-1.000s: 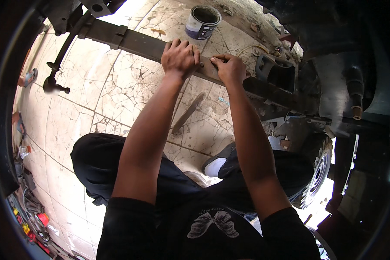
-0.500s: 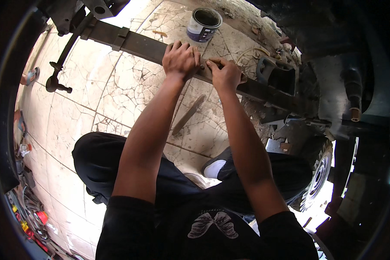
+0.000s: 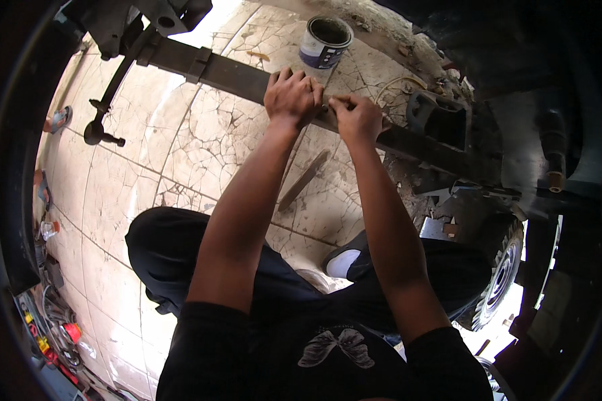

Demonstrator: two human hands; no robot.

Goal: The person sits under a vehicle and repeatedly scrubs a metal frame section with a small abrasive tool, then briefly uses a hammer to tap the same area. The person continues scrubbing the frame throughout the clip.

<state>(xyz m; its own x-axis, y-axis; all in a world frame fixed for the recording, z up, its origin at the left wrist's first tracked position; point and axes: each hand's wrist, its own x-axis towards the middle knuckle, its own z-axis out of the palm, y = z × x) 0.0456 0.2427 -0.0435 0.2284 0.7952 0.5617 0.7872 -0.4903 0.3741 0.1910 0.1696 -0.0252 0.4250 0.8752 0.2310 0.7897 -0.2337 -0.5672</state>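
A dark steel leaf spring [image 3: 237, 77] with clamp bands runs across the far part of the view, sloping down to the right. My left hand [image 3: 293, 97] is closed over its middle, knuckles up and fingers curled over the far edge. Just right of it, my right hand [image 3: 359, 119] has thumb and fingers pinched together close to the bar's top. Whatever those fingers hold, if anything, is hidden. A small dark stud or bolt end [image 3: 325, 107] shows between the two hands.
Beyond the bar stands an open paint can [image 3: 326, 43]. A flat metal strip [image 3: 304, 180] lies on the cracked tiles before my legs. A rod with a ball joint [image 3: 95, 132] hangs at left, tools [image 3: 47, 344] lie lower left, and a wheel [image 3: 502, 274] is at right.
The whole view has shifted, so the scene sits slightly farther right and lower. Both hands keep nearly the same places on the leaf spring.
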